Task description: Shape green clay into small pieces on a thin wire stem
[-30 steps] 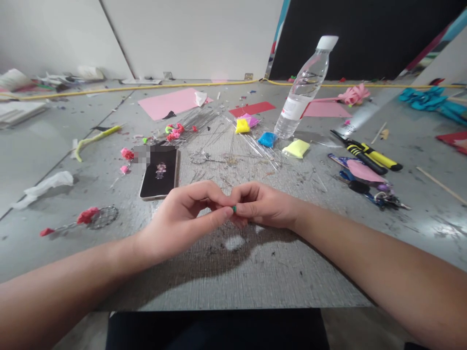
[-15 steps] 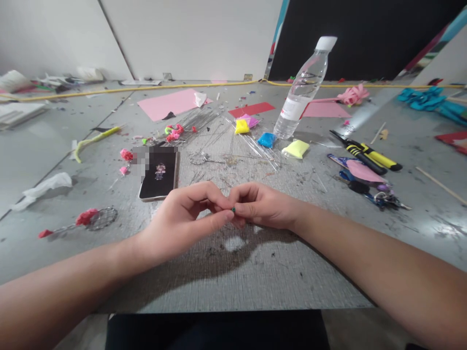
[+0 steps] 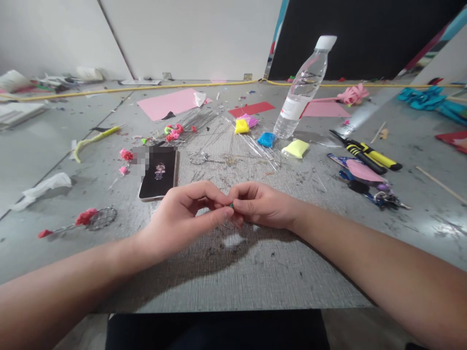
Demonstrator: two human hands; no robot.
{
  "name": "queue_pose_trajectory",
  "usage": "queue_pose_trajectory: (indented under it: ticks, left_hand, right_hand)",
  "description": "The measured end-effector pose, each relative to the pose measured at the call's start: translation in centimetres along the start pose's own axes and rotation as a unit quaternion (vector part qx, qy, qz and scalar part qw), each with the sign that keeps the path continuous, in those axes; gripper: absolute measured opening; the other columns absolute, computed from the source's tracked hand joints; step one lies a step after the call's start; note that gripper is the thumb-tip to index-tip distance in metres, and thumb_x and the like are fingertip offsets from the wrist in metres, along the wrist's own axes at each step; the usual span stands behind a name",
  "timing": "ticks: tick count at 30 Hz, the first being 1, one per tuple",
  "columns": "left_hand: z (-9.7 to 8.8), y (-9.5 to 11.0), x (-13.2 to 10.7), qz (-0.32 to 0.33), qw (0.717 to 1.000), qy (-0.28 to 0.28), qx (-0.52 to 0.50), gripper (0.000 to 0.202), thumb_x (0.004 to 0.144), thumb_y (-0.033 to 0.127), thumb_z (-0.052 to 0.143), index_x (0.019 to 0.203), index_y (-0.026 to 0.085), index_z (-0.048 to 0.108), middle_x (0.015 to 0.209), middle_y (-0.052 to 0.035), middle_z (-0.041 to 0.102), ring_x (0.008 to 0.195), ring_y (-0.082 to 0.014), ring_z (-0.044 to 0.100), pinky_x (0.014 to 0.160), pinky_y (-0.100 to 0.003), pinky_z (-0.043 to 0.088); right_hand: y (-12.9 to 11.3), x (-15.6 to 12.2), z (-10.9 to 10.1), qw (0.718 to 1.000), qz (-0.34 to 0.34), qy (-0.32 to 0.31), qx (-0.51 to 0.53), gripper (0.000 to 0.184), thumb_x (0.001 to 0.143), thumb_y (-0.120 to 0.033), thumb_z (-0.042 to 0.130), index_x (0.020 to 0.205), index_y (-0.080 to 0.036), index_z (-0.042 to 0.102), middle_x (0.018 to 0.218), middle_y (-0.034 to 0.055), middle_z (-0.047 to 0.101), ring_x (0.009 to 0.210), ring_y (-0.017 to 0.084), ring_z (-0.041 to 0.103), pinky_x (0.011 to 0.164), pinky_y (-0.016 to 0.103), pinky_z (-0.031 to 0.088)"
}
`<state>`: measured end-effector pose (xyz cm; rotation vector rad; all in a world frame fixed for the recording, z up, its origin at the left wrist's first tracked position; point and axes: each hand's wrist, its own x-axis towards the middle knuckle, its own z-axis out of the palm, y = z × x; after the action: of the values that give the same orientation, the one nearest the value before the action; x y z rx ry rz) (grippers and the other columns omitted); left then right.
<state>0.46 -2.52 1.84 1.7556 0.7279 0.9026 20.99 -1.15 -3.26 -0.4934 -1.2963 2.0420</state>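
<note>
My left hand (image 3: 182, 219) and my right hand (image 3: 260, 204) meet fingertip to fingertip just above the grey table (image 3: 233, 272), near its front edge. Both are closed in a pinch on a tiny green piece (image 3: 231, 206) held between them; only a speck of it shows. A black phone (image 3: 159, 172) lies flat just beyond my left hand. Thin metal wires (image 3: 219, 141) are scattered behind the hands.
A clear water bottle (image 3: 301, 90) stands at the back right. Small clay packs lie near it: yellow (image 3: 241, 126), blue (image 3: 267, 139), pale yellow (image 3: 296, 148). A yellow-black cutter (image 3: 368, 156), keys (image 3: 385, 199), pink paper (image 3: 171, 103) and a wire piece with red clay (image 3: 91, 218) lie around.
Both hands have shifted very slightly; less of the green piece shows between the fingertips than before.
</note>
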Motion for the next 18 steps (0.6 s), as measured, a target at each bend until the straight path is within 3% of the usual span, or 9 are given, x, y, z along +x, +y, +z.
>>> queue_pose_trajectory:
  ticks: [7, 11, 14, 18]
  left_hand:
    - [-0.1, 0.1, 0.0, -0.009, 0.999, 0.005, 0.045, 0.005, 0.087, 0.016, 0.07, 0.083, 0.018, 0.071, 0.079, -0.0009, 0.075, 0.075, -0.0143, 0.071, 0.068, -0.025, 0.058]
    - [-0.6, -0.3, 0.5, 0.002, 0.995, -0.002, 0.101, 0.004, 0.089, 0.02, 0.069, 0.086, 0.019, 0.072, 0.081, -0.0011, 0.073, 0.075, -0.0146, 0.068, 0.067, -0.026, 0.054]
    - [-1.3, -1.1, 1.0, 0.044, 0.977, -0.066, 0.199, 0.007, 0.092, 0.021, 0.067, 0.089, 0.019, 0.074, 0.085, -0.0023, 0.072, 0.077, -0.0157, 0.067, 0.071, -0.029, 0.054]
    - [-2.0, -2.2, 1.4, 0.116, 0.919, -0.166, 0.339, 0.018, 0.099, 0.023, 0.058, 0.097, 0.019, 0.076, 0.091, -0.0061, 0.071, 0.082, -0.0187, 0.068, 0.076, -0.033, 0.053]
  right_hand:
    - [-0.2, 0.0, 0.1, 1.0, -0.014, 0.014, -0.015, 0.032, 0.081, -0.045, 0.085, 0.079, -0.018, 0.07, 0.065, -0.0042, 0.063, 0.061, 0.01, 0.057, 0.057, 0.022, 0.039]
    - [-0.6, 0.1, 0.1, 0.997, -0.043, 0.071, -0.002, 0.03, 0.078, -0.044, 0.087, 0.074, -0.019, 0.071, 0.066, -0.0036, 0.062, 0.06, 0.01, 0.054, 0.059, 0.024, 0.042]
    - [-0.9, 0.4, -0.2, 0.988, -0.07, 0.136, 0.011, 0.033, 0.077, -0.047, 0.087, 0.069, -0.02, 0.07, 0.06, -0.0044, 0.056, 0.059, 0.011, 0.052, 0.06, 0.026, 0.042]
    - [-0.9, 0.6, -0.5, 0.979, -0.084, 0.185, 0.029, 0.032, 0.077, -0.044, 0.086, 0.067, -0.019, 0.069, 0.058, -0.0044, 0.052, 0.06, 0.011, 0.049, 0.059, 0.025, 0.04]
